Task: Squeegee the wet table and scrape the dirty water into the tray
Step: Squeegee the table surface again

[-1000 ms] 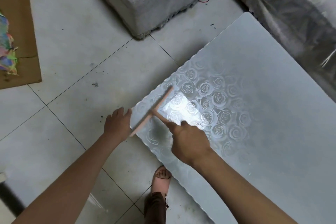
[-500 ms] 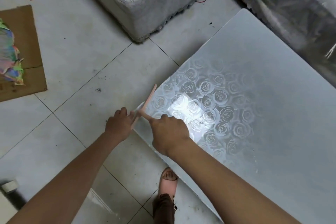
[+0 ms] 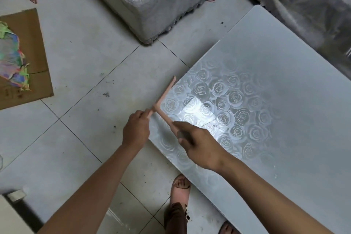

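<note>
At the left edge of the table (image 3: 266, 100), the pink squeegee (image 3: 164, 97) lay with its blade along the rim, its far end past the edge over the tiled floor (image 3: 85, 62). The right hand (image 3: 199, 146) gripped the handle, fingers wrapped round it with the forefinger stretched along the shaft. The left hand (image 3: 135, 129) hovered just off the table, its fingers curled at the near end of the blade; whether they pinched the blade or merely touched it could not be told. No tray showed anywhere in view, so where the water was meant to fall was unclear.

The step in hand looked like the end of a stroke, with the water brought to the rim. The rose-patterned patch beside the blade shone, and the surface farther right looked duller. The next move probably called for tipping the water over the edge into a catcher, then lifting the blade and setting it down farther right for another pull. A foot in a pink sandal (image 3: 180, 188) stood near the table's edge.
</note>
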